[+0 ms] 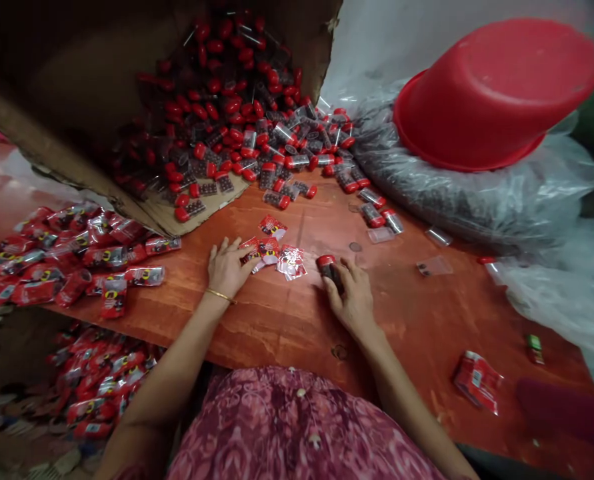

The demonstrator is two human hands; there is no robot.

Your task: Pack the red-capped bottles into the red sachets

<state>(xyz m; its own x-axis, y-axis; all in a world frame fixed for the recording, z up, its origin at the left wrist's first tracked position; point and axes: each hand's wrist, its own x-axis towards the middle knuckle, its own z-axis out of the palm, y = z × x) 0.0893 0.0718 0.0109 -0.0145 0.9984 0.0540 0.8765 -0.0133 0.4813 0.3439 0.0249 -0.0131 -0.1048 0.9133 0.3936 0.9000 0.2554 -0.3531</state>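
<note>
My right hand (353,293) is wrapped round a small clear bottle (329,268) of dark balls with a red cap, low over the wooden table. My left hand (228,268), a thin bangle at its wrist, lies on the tabletop with fingers spread, its thumb and forefinger touching the near edge of some red printed labels (269,249). A shiny stack of labels (291,261) sits between the two hands. Behind them, a tipped cardboard box (197,217) spills a heap of red-capped bottles (247,143) onto the table.
Bottles in red wrappers (111,257) are piled at the left edge, with more (101,380) below. A red tub (497,93) rests upside down on a clear plastic sack (437,193). At right lie a red packet (478,381) and a small green item (535,349).
</note>
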